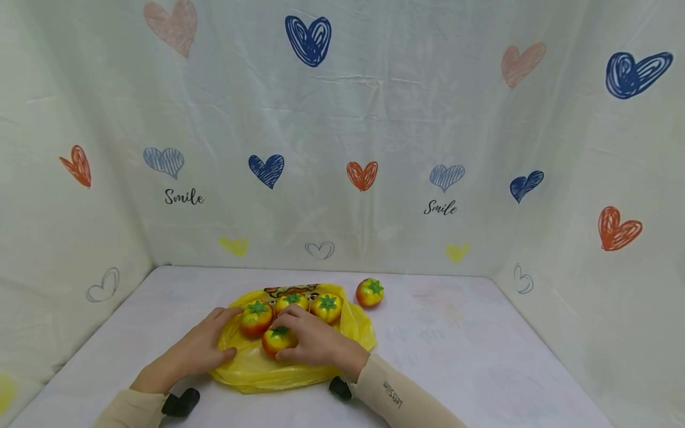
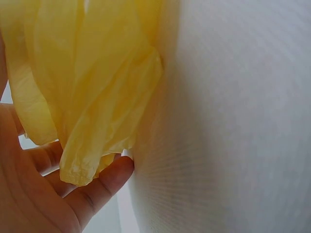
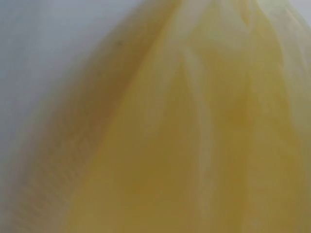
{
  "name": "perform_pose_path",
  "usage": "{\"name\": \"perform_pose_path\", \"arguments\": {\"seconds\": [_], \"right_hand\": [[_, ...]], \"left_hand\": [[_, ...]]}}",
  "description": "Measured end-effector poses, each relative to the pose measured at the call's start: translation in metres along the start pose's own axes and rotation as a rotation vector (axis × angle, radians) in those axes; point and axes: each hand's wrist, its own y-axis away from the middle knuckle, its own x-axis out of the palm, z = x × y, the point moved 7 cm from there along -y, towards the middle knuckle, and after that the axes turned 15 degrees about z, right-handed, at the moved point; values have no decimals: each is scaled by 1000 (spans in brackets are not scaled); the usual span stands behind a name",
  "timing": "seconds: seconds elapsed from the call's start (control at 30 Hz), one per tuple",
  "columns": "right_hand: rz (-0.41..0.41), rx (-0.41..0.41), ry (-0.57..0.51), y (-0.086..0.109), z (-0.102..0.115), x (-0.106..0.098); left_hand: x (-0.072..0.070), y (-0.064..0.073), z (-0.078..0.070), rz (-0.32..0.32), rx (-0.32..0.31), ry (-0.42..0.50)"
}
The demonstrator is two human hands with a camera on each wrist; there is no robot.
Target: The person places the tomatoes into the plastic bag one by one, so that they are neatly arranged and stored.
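Observation:
A yellow plastic bag (image 1: 257,374) lies spread on the table, with several red-and-yellow tomatoes on it, each topped by a green star-shaped calyx. My right hand (image 1: 313,339) grips the nearest tomato (image 1: 278,341), thumb on its near side and fingers over its top. Behind it sit a left tomato (image 1: 257,319), a middle tomato (image 1: 292,301) and a right tomato (image 1: 327,308). At the bag's left edge rests my left hand (image 1: 200,345), thumb and fingers spread apart. In the left wrist view, loose yellow plastic (image 2: 97,87) hangs down across its fingers (image 2: 104,187).
One more tomato (image 1: 370,293) stands off the bag, toward the back right of the white table (image 1: 455,356). A curtain (image 1: 342,119) printed with hearts closes off the back and both sides. Yellow plastic (image 3: 194,145) fills most of the right wrist view, blurred.

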Motion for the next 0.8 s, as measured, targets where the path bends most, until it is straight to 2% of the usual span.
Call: {"name": "perform_pose_path", "arguments": {"seconds": [0.57, 0.8], "right_hand": [[1, -14, 55, 0, 1, 0], [-24, -10, 54, 4, 0, -7]], "left_hand": [[1, 0, 0, -7, -1, -1], [0, 1, -1, -15, 4, -2]]}}
